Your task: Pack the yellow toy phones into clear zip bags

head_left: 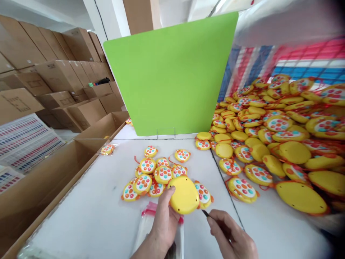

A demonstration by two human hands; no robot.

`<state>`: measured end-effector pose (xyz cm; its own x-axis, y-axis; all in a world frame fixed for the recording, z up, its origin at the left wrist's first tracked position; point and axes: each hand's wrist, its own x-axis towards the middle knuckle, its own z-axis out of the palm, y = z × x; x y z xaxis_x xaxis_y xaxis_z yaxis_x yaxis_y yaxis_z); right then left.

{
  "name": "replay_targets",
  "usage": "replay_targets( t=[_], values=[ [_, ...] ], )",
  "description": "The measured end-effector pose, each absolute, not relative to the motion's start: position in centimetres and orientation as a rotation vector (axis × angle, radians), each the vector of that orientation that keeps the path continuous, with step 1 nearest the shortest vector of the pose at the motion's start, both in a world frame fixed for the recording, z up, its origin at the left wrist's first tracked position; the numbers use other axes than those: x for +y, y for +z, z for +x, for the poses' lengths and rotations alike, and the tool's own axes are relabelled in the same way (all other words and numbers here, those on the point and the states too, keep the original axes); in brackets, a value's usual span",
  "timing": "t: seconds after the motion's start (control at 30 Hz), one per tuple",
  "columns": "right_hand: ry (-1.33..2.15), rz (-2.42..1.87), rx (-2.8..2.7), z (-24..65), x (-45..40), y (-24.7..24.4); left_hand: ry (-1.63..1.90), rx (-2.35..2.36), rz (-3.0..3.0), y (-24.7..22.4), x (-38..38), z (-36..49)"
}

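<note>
My left hand (pixel 165 219) is closed around a yellow toy (pixel 184 195), thumb on its rim. The toy's plain back, with small dark holes near the edge, faces me. My right hand (pixel 231 233) pinches a thin dark pointed tool (pixel 205 213), its tip close to the toy's lower right edge; the tool's exact kind does not show. Beyond the left hand lies a loose group of similar toys (pixel 142 184) with coloured dots on white faces. Another dotted toy (pixel 204 194) sits right behind the held one. Under my left forearm are clear plastic bags (pixel 142 230) with pink-red top strips.
A large heap of the same toys (pixel 269 136) covers the right side. At the back stands an upright green board (pixel 172 75) in a wire stand. Along the left table edge is an open cardboard box (pixel 48 187), with a bagged toy (pixel 107 149) by its rim. Stacked cartons (pixel 61 75) rise behind.
</note>
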<state>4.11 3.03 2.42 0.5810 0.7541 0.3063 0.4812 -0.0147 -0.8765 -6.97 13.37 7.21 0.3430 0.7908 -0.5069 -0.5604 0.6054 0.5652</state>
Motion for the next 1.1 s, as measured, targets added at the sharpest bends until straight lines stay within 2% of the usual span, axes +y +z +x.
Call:
replay_targets(
  t=[0.5,1.1],
  values=[
    [0.13,-1.761,-1.207,2.6,3.3,4.4,0.919,0.8,0.56,7.0,12.1,-6.4],
    [0.134,-1.742,-1.222,2.9,3.0,4.7,0.96,0.784,0.713,6.2,11.3,-6.4]
  ],
)
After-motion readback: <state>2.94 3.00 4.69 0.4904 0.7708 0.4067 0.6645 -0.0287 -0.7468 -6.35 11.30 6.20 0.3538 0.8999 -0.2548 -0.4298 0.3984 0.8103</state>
